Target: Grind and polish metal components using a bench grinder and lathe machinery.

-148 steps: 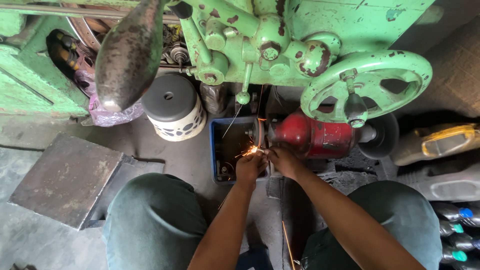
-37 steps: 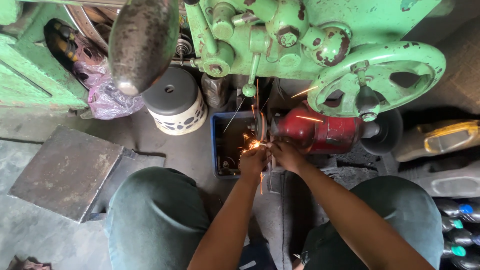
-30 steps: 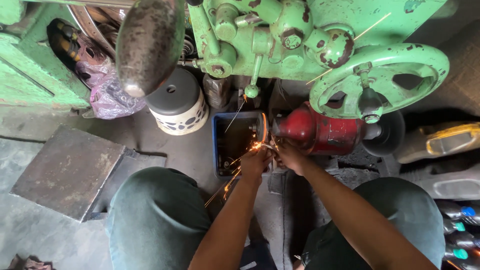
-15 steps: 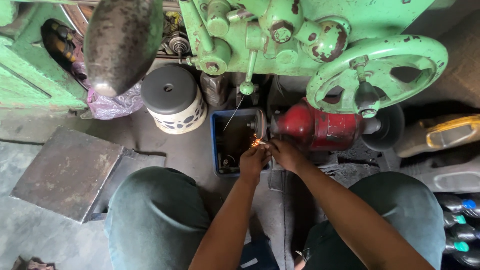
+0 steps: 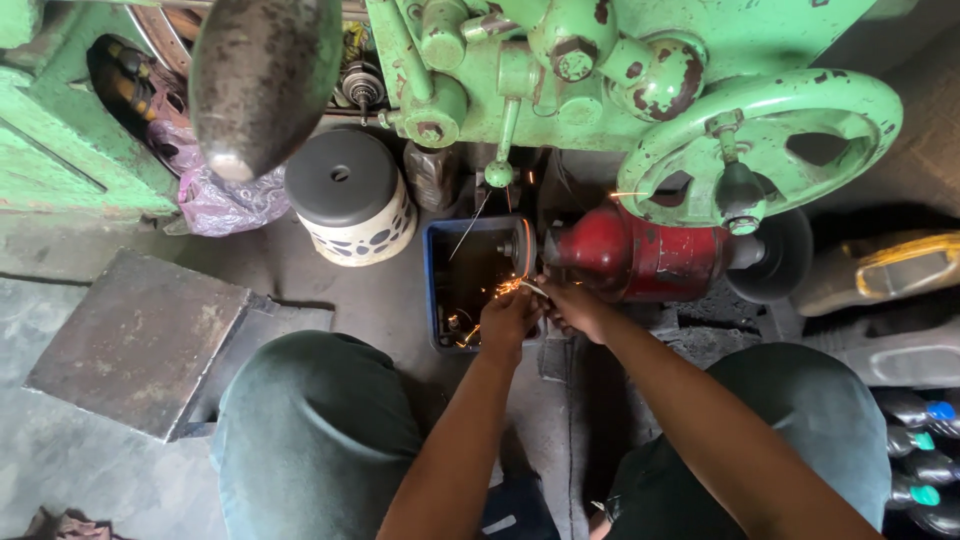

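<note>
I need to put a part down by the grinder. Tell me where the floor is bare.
Bare concrete lies between the flat metal block, the lidded bucket and the blue tray. It is crowded at the red grinder, where the left hand and right hand meet amid sparks, and by the jugs at right.

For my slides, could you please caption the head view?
Both hands press a small workpiece against a red bench grinder, sparks falling.

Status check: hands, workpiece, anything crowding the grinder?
Both hands, left and right, pinch small workpiece at grinding wheel. Sparks flying. Green handwheel overhangs grinder.
</note>
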